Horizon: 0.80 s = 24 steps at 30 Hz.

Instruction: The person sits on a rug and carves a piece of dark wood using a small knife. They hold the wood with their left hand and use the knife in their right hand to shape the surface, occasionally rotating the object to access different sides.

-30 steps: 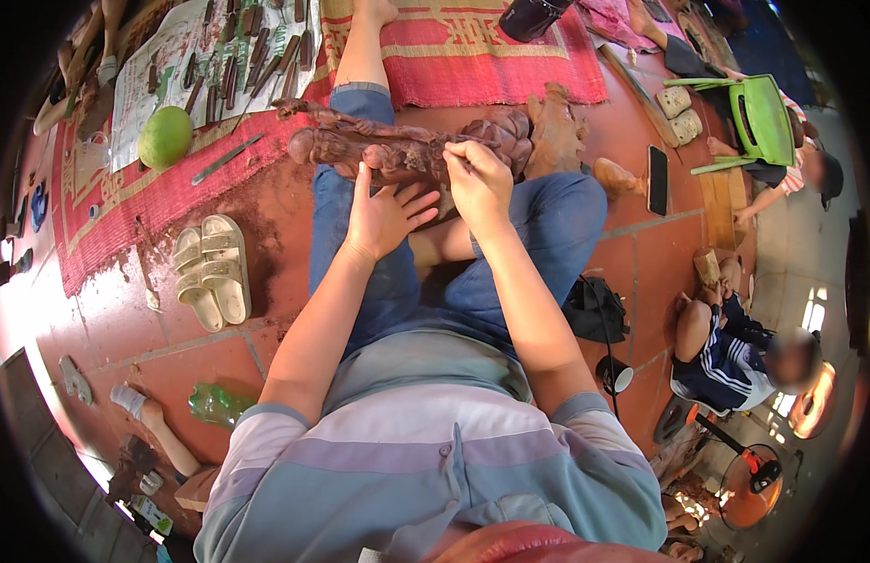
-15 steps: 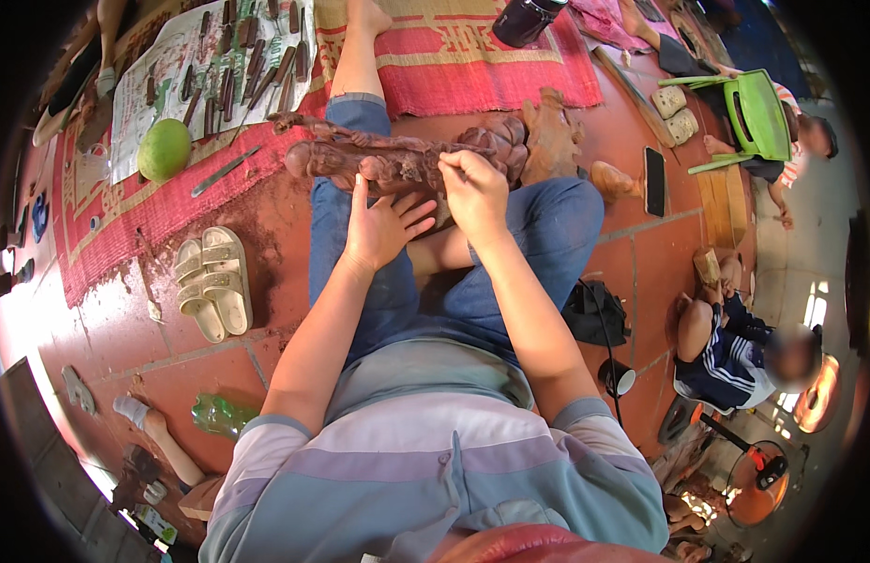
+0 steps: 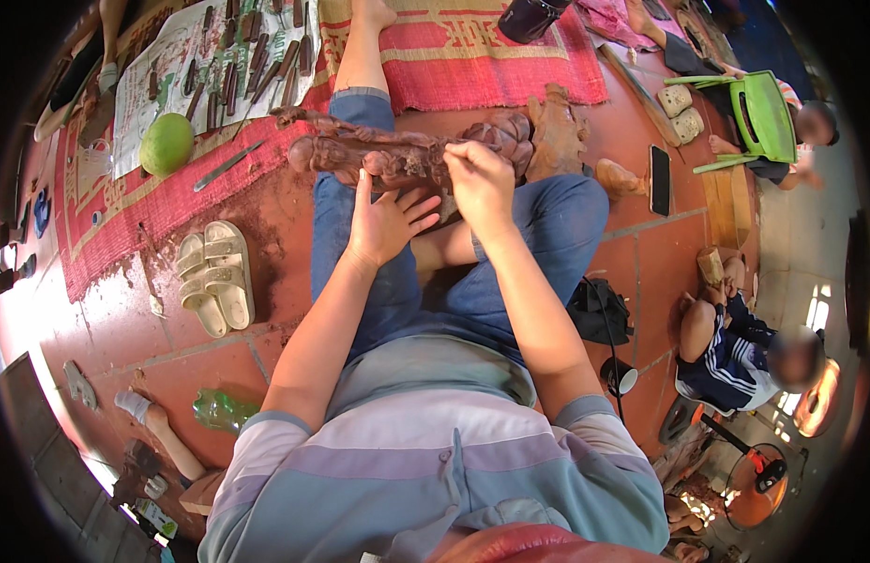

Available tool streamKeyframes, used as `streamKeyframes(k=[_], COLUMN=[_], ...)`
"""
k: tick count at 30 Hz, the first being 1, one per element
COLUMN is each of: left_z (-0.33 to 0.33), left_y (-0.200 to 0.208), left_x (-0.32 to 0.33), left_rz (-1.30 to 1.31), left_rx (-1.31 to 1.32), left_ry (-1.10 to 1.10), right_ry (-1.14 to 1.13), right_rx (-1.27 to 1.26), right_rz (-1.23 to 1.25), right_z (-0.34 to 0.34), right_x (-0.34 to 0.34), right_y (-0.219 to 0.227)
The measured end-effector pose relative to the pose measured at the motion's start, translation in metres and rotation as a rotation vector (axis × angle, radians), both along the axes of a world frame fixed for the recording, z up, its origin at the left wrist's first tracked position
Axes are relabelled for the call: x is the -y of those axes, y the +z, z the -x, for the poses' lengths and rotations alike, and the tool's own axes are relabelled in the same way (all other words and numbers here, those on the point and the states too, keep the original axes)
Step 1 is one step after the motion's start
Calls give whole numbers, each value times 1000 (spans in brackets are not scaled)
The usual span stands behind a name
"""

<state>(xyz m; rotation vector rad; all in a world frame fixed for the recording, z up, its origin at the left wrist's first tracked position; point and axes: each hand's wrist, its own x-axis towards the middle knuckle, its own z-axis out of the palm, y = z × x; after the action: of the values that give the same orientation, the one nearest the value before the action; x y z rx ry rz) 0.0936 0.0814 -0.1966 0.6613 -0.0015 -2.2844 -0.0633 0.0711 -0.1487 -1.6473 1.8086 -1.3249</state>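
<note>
A long reddish-brown wood carving with rounded figures lies on its side across my lap. My left hand is open at its near edge, palm up and fingers spread, with the thumb upright against the carving. On the carving's right half rests my right hand, its fingers pinched together. Whatever it holds, if anything, is hidden by the fingers. Beyond the carving's right end stands a lighter, rough-shaped piece of wood.
Carving tools lie in rows on a printed sheet over a red mat. Nearby are a green round fruit, a loose blade, sandals, a phone and a green chair. Other people sit at the right.
The whole view has shifted slightly. My left hand keeps its place and my right hand has moved only a little on the carving. Behind the green chair, a person's arm has changed position.
</note>
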Motion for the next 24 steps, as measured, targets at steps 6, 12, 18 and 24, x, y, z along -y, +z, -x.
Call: streamKeyframes(k=[6,12,18,24], left_z=[0,-1,0,0], left_y=[-1,-3,2,2], left_x=[0,1,1,0], left_rz=[54,30,25,41], left_rx=[-16,-9,28,32], left_ry=[-23,-12,-10,-9], right_ry=[-5,-24,-71,2], right_rx=[5,-42,48,25], right_rz=[81,35,-46,-68], right_z=[-8,-6,1,3], right_x=[-2,1,9,4], right_y=[0,2,3,6])
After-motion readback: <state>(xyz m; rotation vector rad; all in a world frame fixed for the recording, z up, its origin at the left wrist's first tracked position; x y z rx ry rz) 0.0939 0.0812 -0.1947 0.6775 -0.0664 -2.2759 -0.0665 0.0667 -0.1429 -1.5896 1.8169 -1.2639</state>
